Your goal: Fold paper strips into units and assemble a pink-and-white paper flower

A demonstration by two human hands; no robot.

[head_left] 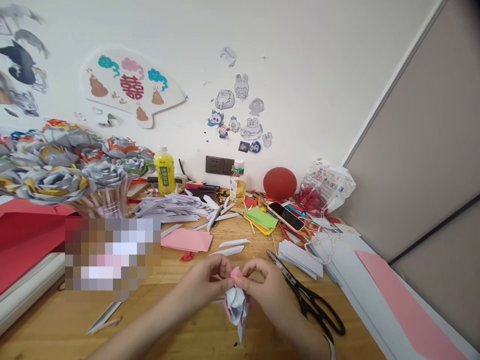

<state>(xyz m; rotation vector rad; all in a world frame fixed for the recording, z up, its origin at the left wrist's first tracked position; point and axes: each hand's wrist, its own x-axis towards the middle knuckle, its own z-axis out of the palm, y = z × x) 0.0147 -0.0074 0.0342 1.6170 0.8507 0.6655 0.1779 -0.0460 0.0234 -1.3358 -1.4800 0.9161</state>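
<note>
Near the front middle of the wooden table, my left hand (215,275) and my right hand (264,282) meet over a folded paper flower (237,304). Its body is white with pink edges, and a pink tip points away from me between my hands. The thumb and fingers of each hand pinch that pink part from either side. Below the thumbs, the white folds taper to a point toward me. Black-handled scissors (300,290) lie just right of my right hand. Beyond my left hand are folded white paper strips (232,246) and a pink paper stack (187,240).
Paper flowers (56,165) stand bundled at the left. Along the wall are a yellow drink bottle (165,172), a smaller bottle (238,182), a red balloon (279,183) and a plastic bag (330,185). A phone (286,216) and white paper slips (301,259) lie to the right.
</note>
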